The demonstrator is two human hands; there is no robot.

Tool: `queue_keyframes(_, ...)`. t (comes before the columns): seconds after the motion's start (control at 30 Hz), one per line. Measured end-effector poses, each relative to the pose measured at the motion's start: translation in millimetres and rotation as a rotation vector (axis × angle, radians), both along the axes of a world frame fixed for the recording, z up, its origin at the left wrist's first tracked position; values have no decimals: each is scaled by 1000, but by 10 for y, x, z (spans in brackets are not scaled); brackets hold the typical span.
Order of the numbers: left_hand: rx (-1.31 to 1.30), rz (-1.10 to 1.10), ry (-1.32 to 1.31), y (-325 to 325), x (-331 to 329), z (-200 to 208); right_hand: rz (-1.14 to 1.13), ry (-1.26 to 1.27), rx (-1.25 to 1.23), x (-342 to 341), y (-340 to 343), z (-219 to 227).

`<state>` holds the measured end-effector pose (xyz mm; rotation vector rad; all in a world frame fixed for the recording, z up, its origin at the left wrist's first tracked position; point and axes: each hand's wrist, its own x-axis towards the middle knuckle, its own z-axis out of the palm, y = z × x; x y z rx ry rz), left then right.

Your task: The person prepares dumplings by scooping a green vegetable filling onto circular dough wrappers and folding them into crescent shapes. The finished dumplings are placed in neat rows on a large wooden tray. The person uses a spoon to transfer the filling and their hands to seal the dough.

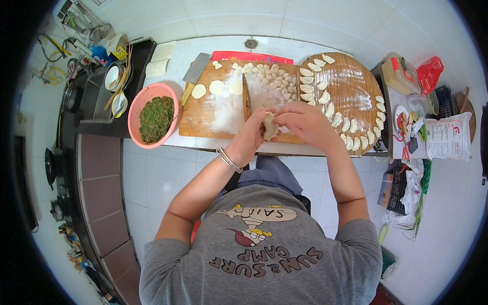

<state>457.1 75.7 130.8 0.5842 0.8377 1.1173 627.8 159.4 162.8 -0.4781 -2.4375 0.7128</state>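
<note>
Over the front edge of the floured wooden board (pixel 195 121), my left hand (pixel 249 137) holds a dumpling (pixel 269 127) with its fingers curled round it. My right hand (pixel 300 122) meets it from the right, its fingertips closed at the dumpling's edge. Several round wrappers (pixel 217 87) lie on the board's left part, and many small dough pieces (pixel 272 75) sit on its right part. A pink bowl (pixel 176 99) of green chopped filling (pixel 156 119) stands to the left. Rows of finished dumplings (pixel 307 88) rest on the round wooden tray (pixel 351 76) at the right.
A cleaver (pixel 197 68) lies at the board's back left corner, and a rolling pin (pixel 186 95) by its left edge. Further left is a sink (pixel 95 96) with bowls and chopsticks. On the right stand a plastic container (pixel 401 74) and a white bag (pixel 448 136).
</note>
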Motion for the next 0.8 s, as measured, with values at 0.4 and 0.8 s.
queue_keyframes(0.4,-20,19,36,18,79,4,-140,-73,63,-87,-110,-126)
queue_keyframes(0.8,-16,-82,0,51,90,46,74,-38,217,60,148,-45)
